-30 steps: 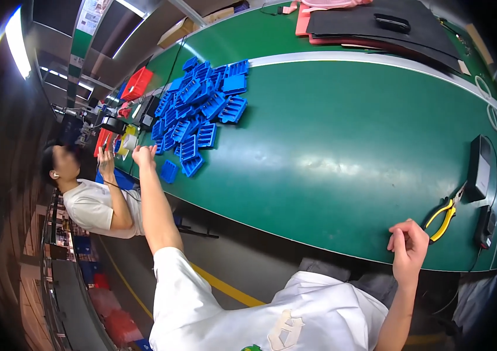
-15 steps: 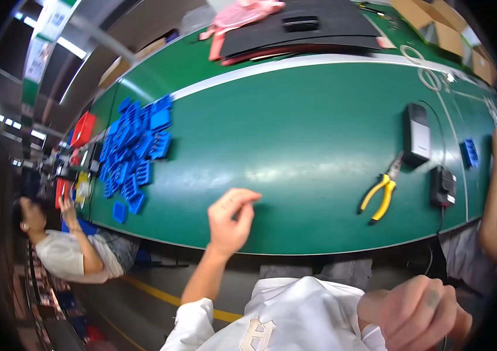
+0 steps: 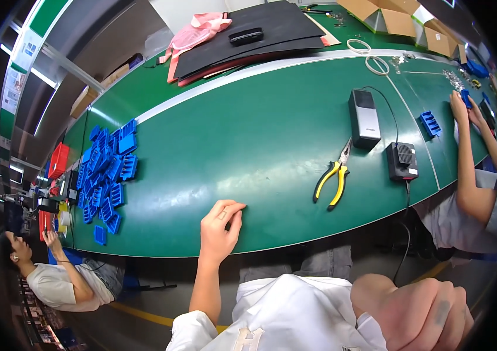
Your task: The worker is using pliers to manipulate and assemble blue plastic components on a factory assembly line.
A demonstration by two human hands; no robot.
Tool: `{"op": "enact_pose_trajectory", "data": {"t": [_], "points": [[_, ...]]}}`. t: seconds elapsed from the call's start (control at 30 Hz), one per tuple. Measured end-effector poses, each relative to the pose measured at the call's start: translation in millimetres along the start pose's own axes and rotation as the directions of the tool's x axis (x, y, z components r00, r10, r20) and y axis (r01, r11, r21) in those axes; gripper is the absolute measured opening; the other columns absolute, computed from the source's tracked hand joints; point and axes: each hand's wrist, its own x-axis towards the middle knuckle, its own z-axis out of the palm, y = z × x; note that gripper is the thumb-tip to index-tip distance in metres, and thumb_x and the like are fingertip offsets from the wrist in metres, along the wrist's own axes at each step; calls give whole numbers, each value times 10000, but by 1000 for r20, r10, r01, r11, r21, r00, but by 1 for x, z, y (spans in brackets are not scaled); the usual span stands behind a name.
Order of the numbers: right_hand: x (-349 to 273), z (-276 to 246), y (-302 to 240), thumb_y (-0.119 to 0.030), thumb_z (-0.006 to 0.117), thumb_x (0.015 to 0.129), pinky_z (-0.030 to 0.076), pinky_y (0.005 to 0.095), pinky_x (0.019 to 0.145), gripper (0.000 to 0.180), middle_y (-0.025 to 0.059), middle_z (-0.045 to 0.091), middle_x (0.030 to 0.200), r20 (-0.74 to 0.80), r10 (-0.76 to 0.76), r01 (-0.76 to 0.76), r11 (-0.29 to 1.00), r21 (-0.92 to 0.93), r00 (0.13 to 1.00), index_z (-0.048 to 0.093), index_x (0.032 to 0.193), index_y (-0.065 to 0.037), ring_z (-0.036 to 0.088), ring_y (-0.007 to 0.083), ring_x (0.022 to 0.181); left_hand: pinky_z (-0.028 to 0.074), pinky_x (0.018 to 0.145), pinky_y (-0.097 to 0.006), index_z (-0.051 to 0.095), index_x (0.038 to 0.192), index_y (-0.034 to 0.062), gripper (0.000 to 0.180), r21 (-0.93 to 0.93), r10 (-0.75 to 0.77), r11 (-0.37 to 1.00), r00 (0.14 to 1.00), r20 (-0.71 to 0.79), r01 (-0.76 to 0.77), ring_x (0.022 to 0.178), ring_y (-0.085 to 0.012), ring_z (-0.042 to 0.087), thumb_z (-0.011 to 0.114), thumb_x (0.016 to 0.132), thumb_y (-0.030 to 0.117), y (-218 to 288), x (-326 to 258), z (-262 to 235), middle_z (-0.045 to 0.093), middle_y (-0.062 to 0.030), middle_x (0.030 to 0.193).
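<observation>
My left hand (image 3: pixel 219 233) is raised over the front edge of the green table (image 3: pixel 283 175). Its fingers curl in towards the thumb, and nothing shows between them. My right hand (image 3: pixel 427 313) is close at the lower right, folded into a fist with a grey patch on one finger. Whatever its palm may hold is hidden. Right of my left hand lie pliers (image 3: pixel 333 181) with yellow-and-black handles, jaws pointing away. Beyond them stand a black-and-silver box-shaped device (image 3: pixel 365 120) and a black power adapter (image 3: pixel 402 161) joined by cable. Blue compartment trays (image 3: pixel 108 164) are heaped at left.
At the back lie black sheets (image 3: pixel 248 50), a pink cloth (image 3: pixel 198 35) and a black case (image 3: pixel 246 37). Cardboard boxes (image 3: pixel 397 20) and white cable loops (image 3: pixel 371 58) are far right. A co-worker (image 3: pixel 61 275) sits left; another's arms (image 3: pixel 465 140) handle a blue piece at right.
The view has swung, so the table's things appear further left. My left hand stays curled above the front edge, and my right stays in a fist. The right co-worker's hands have come into view.
</observation>
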Motion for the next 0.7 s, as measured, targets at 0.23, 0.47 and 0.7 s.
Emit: {"op": "enact_pose_trajectory", "data": {"t": [0.23,0.47,0.7], "points": [[5,14,-2,62,532,734,252,201,316,369,-13,513,540,-29,18,-12,982,186,999,695,991,-145,425,53,372,394,498,-246,664,897,17,133,-43,20,999,999,-36,-22,568,-120,515,615,792,-48,3,3,3,623,-68,843],[14,22,4,58,514,761,243,198,330,354,5,523,525,67,100,-101,995,16,993,665,1014,-138,410,66,371,489,569,-276,658,920,9,151,-41,26,999,1000,-12,-27,623,-193,604,625,787,-57,1,2,1,626,-99,877],[5,24,0,74,515,760,233,200,332,397,4,513,500,59,179,-184,977,107,982,650,1055,-154,394,64,369,491,579,-280,656,918,8,156,-51,26,998,1000,2,-26,632,-201,606,626,780,-58,2,2,1,629,-96,887]]}}
